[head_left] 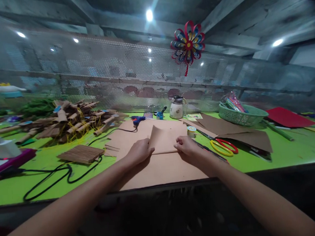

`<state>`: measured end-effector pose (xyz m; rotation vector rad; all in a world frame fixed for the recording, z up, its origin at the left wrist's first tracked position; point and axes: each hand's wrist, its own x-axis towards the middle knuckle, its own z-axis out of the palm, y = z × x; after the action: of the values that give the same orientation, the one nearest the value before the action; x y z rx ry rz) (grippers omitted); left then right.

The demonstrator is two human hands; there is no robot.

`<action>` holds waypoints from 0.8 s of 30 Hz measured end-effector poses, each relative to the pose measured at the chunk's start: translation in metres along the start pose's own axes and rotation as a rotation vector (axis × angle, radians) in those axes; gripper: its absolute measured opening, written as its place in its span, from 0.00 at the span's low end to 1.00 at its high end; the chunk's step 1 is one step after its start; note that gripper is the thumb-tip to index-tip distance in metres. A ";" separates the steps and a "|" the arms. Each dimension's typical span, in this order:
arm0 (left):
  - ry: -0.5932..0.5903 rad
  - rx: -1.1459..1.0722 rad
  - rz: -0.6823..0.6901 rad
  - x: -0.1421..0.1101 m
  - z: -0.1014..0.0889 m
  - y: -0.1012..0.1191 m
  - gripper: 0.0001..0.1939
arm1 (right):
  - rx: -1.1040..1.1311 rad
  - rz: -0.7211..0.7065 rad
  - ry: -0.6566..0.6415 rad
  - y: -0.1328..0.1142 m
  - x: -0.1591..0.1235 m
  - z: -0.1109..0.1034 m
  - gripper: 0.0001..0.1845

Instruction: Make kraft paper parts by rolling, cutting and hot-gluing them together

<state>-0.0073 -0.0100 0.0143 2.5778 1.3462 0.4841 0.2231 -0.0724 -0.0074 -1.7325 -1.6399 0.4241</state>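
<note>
A piece of brown kraft paper (164, 141) is held between my two hands, its near edge folded or rolled over and its far left corner curling up. My left hand (140, 150) pinches its left side, thumb toward the middle. On the right side, my right hand (187, 147) grips the near corner with curled fingers. Underneath lies a larger sheet of brown paper (161, 171) reaching the table's front edge. Just right of my right hand are scissors (224, 146) with red and yellow handles and a small roll of tape (191, 129).
Left: a flat panel of brown paper tubes (81, 154), a black cord (49, 171), a purple power strip (12, 164) and a heap of paper rolls (76, 118). Behind: a blue glue gun (138, 120) and a white jug (176, 107). Right: a green basket (242, 115) and red paper (289, 117).
</note>
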 end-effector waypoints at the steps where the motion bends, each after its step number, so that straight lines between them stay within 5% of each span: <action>1: 0.005 0.056 -0.007 -0.002 0.000 0.002 0.14 | -0.067 0.005 0.016 -0.002 0.000 -0.001 0.04; 10: 0.028 0.200 -0.006 -0.009 0.003 0.006 0.18 | -0.537 -0.037 -0.012 -0.014 -0.014 -0.001 0.10; 18: 0.085 0.156 0.008 -0.015 0.006 0.007 0.31 | -0.611 -0.039 -0.013 -0.021 -0.018 0.004 0.10; 24: 0.051 0.219 0.097 -0.018 0.005 0.010 0.14 | -0.627 -0.055 -0.001 -0.027 -0.024 0.003 0.09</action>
<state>-0.0076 -0.0307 0.0093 2.8366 1.3644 0.4438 0.1979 -0.0957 0.0028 -2.1124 -1.9484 -0.1413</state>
